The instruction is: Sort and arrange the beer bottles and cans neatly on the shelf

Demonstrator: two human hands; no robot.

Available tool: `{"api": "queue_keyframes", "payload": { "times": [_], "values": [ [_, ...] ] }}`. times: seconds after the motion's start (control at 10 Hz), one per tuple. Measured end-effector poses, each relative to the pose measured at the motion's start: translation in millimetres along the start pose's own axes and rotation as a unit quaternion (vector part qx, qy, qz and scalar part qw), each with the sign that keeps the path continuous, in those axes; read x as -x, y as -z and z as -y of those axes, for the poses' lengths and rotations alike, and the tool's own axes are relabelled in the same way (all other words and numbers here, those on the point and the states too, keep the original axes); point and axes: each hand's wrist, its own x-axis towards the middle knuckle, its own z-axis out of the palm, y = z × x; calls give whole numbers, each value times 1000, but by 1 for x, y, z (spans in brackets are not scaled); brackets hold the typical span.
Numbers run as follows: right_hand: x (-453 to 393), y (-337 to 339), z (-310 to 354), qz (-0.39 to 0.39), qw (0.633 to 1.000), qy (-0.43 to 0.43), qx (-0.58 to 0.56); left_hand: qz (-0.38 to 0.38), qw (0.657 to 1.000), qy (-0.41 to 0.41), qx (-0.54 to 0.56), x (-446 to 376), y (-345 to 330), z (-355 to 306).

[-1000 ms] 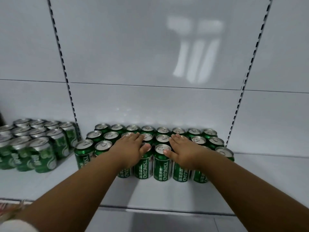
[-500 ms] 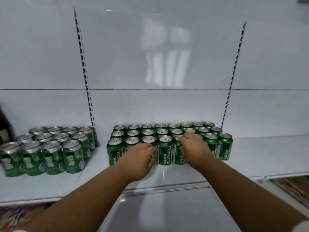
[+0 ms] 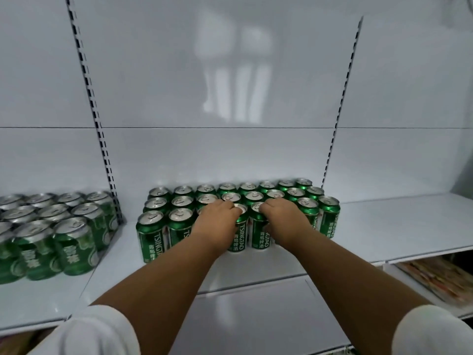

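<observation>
My left hand (image 3: 217, 225) is curled over the top and front of a front-row can in the Tsingtao block (image 3: 238, 211), fingers hooked on its rim, so that grip is closed on a can. My right hand (image 3: 284, 221) does the same one can over, fingers bent down onto the lid of the can (image 3: 259, 226) beside it. I hold them from above and in front because, I judge, that lets me nudge the front row square against the rows behind it. Both forearms reach straight ahead, nearly parallel, wrists slightly dropped, white sleeves (image 3: 97, 331) pushed up near my elbows.

The block stands three rows deep on the white shelf (image 3: 384, 226), its back row close to the rear panel. Left of the block, past the slotted upright (image 3: 102, 139), sits a second group of paler green cans (image 3: 58, 226), well apart. Right of the block the shelf runs on, and below its edge something colourful, perhaps packets (image 3: 440, 278), shows too blurred to name.
</observation>
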Motion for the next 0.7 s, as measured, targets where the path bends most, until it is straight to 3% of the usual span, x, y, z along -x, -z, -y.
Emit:
{"api": "queue_keyframes", "payload": {
  "times": [0.3,0.7],
  "values": [
    [-2,-4,-3,-28,999,25,17,-42,999,6,-17,-4,-5,-4],
    [9,13,9,-65,996,52,-30,-34,997,74,15,45,16,-2]
  ]
}}
